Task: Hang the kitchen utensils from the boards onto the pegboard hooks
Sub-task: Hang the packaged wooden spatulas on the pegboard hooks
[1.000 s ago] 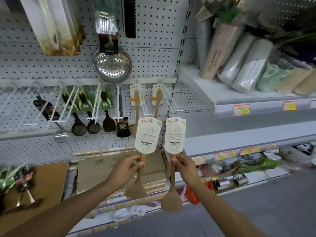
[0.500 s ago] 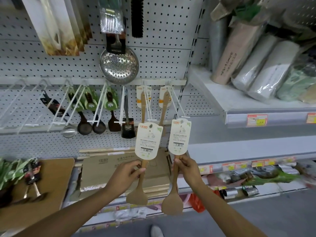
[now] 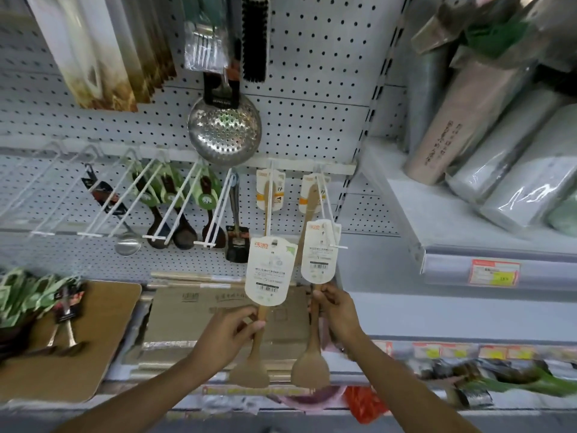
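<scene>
Two wooden spatulas are held upright before the pegboard (image 3: 312, 120); the left hand (image 3: 228, 332) grips the left spatula (image 3: 259, 326); the right hand (image 3: 337, 310) grips the right spatula (image 3: 313, 354), its card at a hook (image 3: 335, 242).

A wooden board (image 3: 93, 332) and flat cardboard boxes (image 3: 199, 317) lie on the shelf (image 3: 437, 317).

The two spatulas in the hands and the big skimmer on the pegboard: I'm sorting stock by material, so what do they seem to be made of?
Left spatula and right spatula: probably wood or bamboo, with a matte, even tan-brown surface; grain is too blurred to tell which. Their label cards look like printed white card. Skimmer: metal, likely stainless steel, being silvery, shiny and punched with holes.
</scene>
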`<state>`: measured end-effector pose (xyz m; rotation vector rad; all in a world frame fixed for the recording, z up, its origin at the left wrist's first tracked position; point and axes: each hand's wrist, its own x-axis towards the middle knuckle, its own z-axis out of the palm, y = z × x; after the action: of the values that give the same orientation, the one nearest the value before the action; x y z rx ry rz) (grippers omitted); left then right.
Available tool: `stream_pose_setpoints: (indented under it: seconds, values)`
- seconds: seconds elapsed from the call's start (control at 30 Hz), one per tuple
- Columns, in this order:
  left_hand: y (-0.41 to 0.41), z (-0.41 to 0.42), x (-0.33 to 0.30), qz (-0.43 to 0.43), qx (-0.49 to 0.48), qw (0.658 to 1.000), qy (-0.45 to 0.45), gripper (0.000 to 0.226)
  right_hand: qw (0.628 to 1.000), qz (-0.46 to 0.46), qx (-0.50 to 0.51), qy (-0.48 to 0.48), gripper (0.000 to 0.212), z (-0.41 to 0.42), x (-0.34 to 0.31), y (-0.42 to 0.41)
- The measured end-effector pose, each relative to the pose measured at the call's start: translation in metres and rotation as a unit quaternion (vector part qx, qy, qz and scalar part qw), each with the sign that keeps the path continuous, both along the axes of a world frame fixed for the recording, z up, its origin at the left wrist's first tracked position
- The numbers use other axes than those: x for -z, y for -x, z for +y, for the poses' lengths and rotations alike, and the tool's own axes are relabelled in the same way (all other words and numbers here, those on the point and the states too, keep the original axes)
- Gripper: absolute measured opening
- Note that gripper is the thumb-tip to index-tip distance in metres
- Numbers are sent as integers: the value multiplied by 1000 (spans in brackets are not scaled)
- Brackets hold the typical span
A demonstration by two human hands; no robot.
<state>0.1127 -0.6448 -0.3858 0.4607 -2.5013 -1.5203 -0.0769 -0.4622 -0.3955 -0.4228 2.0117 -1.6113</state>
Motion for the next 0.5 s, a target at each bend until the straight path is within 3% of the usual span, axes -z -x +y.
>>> stream_pose_setpoints:
  seconds: [0.1,0.33,0.5]
  values:
    - [4,6,-1,-4,-15,1000,-4,8,1000,3,-2,0,12,-15,-4,22]
    - [7,17,-4,-17,-40,999,-29,10,1000,4,13,-22,27,-56,-26,66]
    - [4,16,-7,-17,-63,998,-22,22,1000,22,11,-5,21,-72,-31,89]
